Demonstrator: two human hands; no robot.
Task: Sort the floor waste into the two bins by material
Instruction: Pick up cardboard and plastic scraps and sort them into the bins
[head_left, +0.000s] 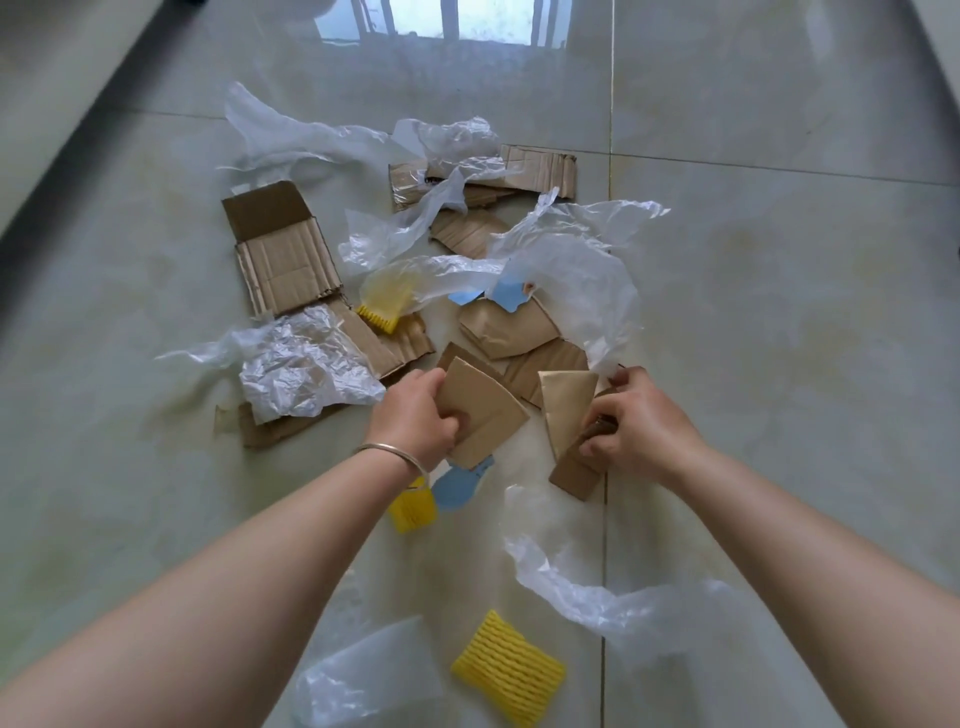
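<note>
Torn brown cardboard and clear plastic film lie scattered over a glossy tiled floor. My left hand (415, 415), with a metal bangle on the wrist, grips a flat brown cardboard piece (483, 410). My right hand (639, 423) is closed on another cardboard piece (566, 410), with a longer strip (576, 475) under it. Between and behind my hands lie more cardboard scraps (506, 325). No bin is in view.
A large folded cardboard flap (280, 249) lies at the left and more cardboard (535, 169) at the back. Crumpled plastic sheets (301, 364) (582, 577) spread around. Yellow foam nets (509, 667) (413, 506) and blue scraps (460, 486) lie near me.
</note>
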